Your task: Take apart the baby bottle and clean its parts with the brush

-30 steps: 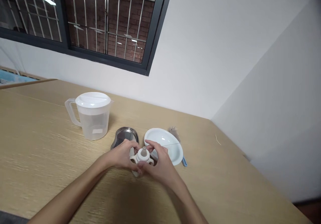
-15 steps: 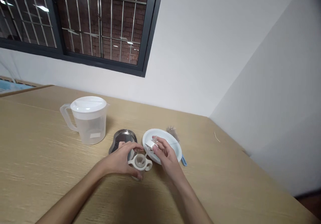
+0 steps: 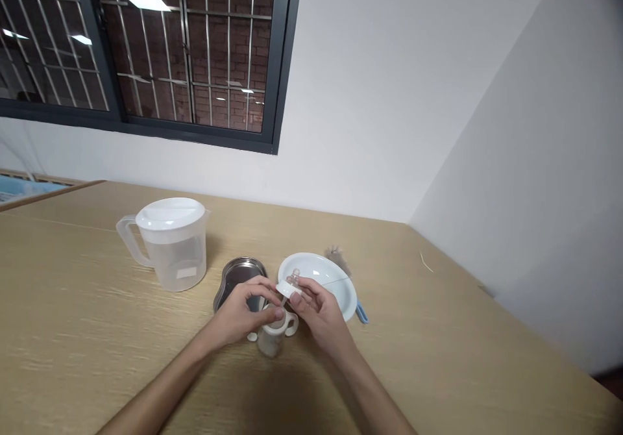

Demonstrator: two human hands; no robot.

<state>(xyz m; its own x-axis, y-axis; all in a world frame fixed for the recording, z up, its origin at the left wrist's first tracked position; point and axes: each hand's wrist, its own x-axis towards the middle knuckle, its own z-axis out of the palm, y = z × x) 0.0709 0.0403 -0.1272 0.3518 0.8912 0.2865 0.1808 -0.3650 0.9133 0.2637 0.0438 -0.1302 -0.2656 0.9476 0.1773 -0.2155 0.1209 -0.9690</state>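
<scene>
A small baby bottle with two cream handles (image 3: 275, 331) stands on the wooden table (image 3: 73, 331). My left hand (image 3: 241, 308) is wrapped round its upper part and holds it steady. My right hand (image 3: 316, 308) pinches the white screw cap with its clear teat (image 3: 288, 284), lifted just above the bottle's open mouth and tilted. A thin straw hangs from the cap down towards the bottle.
A lidded translucent jug (image 3: 170, 243) with water stands to the left. A shiny steel dish (image 3: 236, 273) lies behind my left hand. A white bowl (image 3: 335, 285) sits to the right, with a bottle brush (image 3: 335, 256) and its blue handle behind it. Walls meet at the far corner.
The teat cap has come off the bottle: my right hand lifted it away to the right, then brought it back above the bottle's mouth. My left hand stayed on the bottle.
</scene>
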